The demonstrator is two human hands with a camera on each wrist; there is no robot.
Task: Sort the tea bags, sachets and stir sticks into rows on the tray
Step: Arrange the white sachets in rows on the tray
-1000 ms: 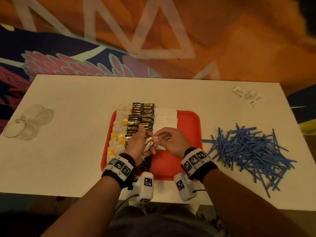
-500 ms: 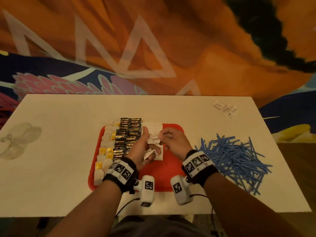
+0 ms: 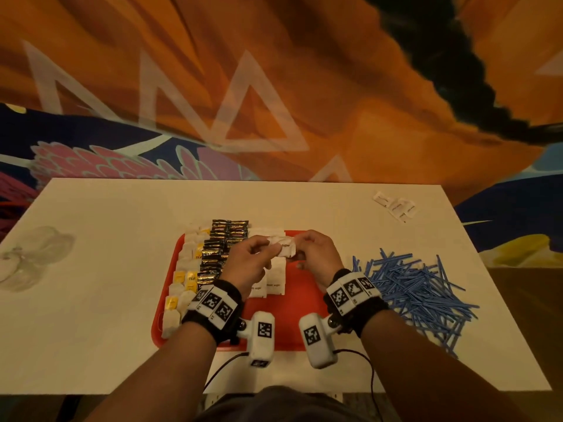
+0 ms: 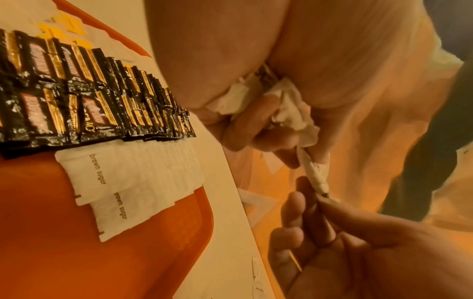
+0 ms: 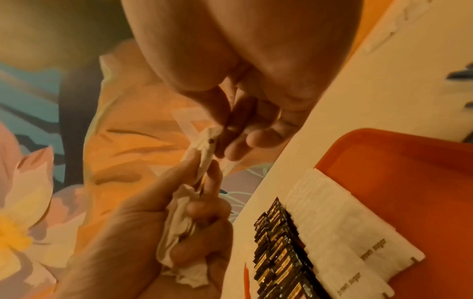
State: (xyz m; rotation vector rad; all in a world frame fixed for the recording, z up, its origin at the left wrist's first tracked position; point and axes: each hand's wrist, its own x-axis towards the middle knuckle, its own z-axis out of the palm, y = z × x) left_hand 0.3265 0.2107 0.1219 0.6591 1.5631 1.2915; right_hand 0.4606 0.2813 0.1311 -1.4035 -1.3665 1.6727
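Observation:
A red tray [image 3: 304,318] holds a row of tea bags [image 3: 182,278] on the left, black-and-gold sachets [image 3: 222,248] beside them, then white brown sugar sachets [image 3: 274,281]. Both hands hover above the tray's far half. My left hand [image 3: 268,252] grips a crumpled bunch of white sachets [image 4: 289,109] in its curled fingers. My right hand [image 3: 300,251] pinches one white sachet [image 3: 285,248] at its end, and the left fingertips still hold the other end. Blue stir sticks [image 3: 417,293] lie piled on the table to the right of the tray.
Several loose white sachets [image 3: 396,205] lie at the table's far right corner. Clear glasses [image 3: 27,260] lie on their sides at the left edge. The right half of the tray is bare red. A patterned orange wall rises behind the white table [image 3: 122,269].
Both hands rose from the tray's sugar row and moved farther away. The right hand now draws a single white sachet out of the left hand's bunch. The head view tilted up.

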